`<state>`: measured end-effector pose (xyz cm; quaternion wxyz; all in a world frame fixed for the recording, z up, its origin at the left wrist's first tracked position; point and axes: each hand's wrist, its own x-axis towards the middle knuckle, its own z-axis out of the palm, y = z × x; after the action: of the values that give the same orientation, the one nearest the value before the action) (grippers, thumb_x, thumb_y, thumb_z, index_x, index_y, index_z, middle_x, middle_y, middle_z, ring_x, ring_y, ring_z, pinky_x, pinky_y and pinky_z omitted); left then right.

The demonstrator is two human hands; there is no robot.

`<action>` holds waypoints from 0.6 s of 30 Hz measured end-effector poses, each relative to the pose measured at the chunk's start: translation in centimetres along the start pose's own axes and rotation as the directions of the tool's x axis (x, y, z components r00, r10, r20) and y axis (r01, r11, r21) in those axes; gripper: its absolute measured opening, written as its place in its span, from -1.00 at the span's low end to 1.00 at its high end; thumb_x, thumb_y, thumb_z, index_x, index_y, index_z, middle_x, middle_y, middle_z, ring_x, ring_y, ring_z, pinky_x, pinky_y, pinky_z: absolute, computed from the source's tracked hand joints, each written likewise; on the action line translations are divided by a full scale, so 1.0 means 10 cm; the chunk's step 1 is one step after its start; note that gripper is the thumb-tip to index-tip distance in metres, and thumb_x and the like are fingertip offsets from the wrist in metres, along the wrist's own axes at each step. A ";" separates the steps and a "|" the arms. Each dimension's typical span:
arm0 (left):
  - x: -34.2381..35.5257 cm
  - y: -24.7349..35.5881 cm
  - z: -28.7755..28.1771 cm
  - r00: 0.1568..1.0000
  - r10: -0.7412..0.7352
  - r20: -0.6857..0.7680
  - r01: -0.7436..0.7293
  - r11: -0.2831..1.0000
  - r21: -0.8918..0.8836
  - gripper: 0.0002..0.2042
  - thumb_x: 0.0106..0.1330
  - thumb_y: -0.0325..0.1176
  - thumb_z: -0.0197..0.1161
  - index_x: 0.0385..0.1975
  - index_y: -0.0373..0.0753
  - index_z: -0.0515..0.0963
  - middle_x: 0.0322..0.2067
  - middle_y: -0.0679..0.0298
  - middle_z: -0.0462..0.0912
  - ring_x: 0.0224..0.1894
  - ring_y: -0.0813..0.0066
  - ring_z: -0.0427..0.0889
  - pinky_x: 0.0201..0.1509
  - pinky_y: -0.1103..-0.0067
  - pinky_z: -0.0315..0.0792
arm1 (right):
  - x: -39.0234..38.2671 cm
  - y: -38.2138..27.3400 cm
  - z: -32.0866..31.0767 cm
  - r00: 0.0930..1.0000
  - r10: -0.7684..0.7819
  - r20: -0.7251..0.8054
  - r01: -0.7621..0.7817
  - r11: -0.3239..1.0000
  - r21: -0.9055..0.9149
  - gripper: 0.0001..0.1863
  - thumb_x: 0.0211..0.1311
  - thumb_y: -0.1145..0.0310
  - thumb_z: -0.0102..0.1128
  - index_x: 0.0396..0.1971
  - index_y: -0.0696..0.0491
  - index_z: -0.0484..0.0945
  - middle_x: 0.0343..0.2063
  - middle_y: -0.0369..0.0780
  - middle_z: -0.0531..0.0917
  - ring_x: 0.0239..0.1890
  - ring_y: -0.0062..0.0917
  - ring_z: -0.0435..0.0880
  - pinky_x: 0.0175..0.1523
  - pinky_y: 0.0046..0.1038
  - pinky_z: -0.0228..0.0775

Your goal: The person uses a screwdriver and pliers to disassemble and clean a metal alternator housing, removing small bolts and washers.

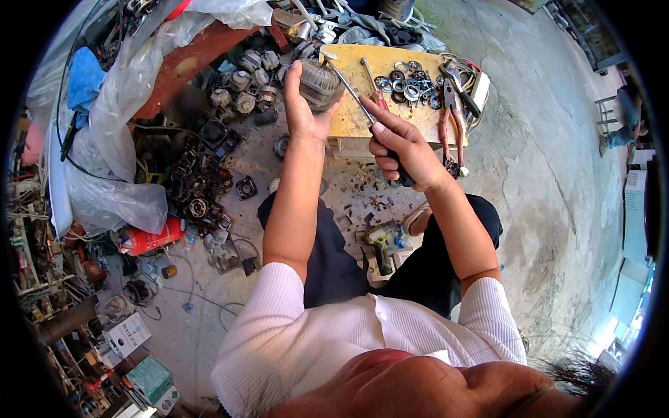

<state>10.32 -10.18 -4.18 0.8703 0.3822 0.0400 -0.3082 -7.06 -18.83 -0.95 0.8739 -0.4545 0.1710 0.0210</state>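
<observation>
My left hand (305,117) holds up a grey, ribbed metal motor housing (319,85) over the left edge of a low yellow-topped bench (343,124). A long screwdriver (350,92) is gripped by its black handle in my right hand (412,152), index finger stretched along it. Its shaft slants up to the far edge of the housing; whether the tip touches, I cannot tell. On the bench lie metal rings and bearings (411,85), a screwdriver with a red handle (380,96), and red-handled pliers (450,117) near the right edge.
Small motors (245,103) are heaped on the floor left of the bench, with dark motor parts (198,177) nearer me. Between my feet lies a green-and-black cordless drill (380,245). Clear plastic sheeting (115,150) hangs at the left above a red container (155,237). Cables trail over the floor.
</observation>
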 end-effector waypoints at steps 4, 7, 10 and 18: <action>-0.01 -0.01 0.02 0.997 0.011 -0.072 -0.011 1.000 -0.008 -0.42 0.17 0.14 0.27 0.10 -0.06 0.43 0.06 0.25 0.53 0.13 0.20 0.47 0.23 -0.02 0.25 | 0.03 0.11 0.06 0.998 -0.033 -0.048 0.033 0.999 -0.001 -0.45 0.52 0.27 -0.05 0.45 -0.23 0.14 -0.56 -0.41 0.30 -0.62 -0.73 0.23 -0.57 -0.64 0.15; 0.05 -0.06 -0.02 0.992 0.033 -0.122 -0.042 0.997 -0.072 -0.45 0.16 0.13 0.27 0.07 -0.06 0.45 0.03 0.25 0.55 0.09 0.20 0.50 0.21 -0.02 0.27 | 0.06 0.24 0.18 0.989 -0.075 -0.128 0.068 0.996 -0.053 -0.45 0.52 0.29 -0.04 0.45 -0.23 0.16 -0.55 -0.39 0.34 -0.63 -0.73 0.26 -0.58 -0.64 0.17; 0.12 -0.12 -0.08 0.989 0.056 -0.135 -0.066 0.995 -0.071 -0.50 0.18 0.11 0.23 0.01 -0.08 0.48 -0.03 0.24 0.57 0.03 0.20 0.53 0.12 0.01 0.35 | 0.09 0.39 0.24 0.977 -0.125 -0.174 0.110 0.989 -0.094 -0.47 0.53 0.32 -0.09 0.45 -0.19 0.16 -0.56 -0.41 0.29 -0.65 -0.75 0.23 -0.58 -0.66 0.16; 0.05 -0.23 0.03 0.979 -0.055 -0.198 0.028 0.990 -0.135 -0.47 0.15 0.17 0.24 -0.01 -0.06 0.46 -0.08 0.27 0.54 -0.06 0.28 0.51 -0.01 0.19 0.37 | 0.32 0.58 0.18 0.902 -0.330 -0.277 0.273 0.935 -0.224 -0.45 0.53 0.34 -0.11 0.46 -0.16 0.12 -0.58 -0.44 0.31 -0.64 -0.77 0.26 -0.57 -0.67 0.15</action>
<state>9.38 -11.82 -5.59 0.8783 0.3525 0.1562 -0.2828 -4.69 -14.32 -5.55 0.7840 -0.5502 0.2310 -0.1712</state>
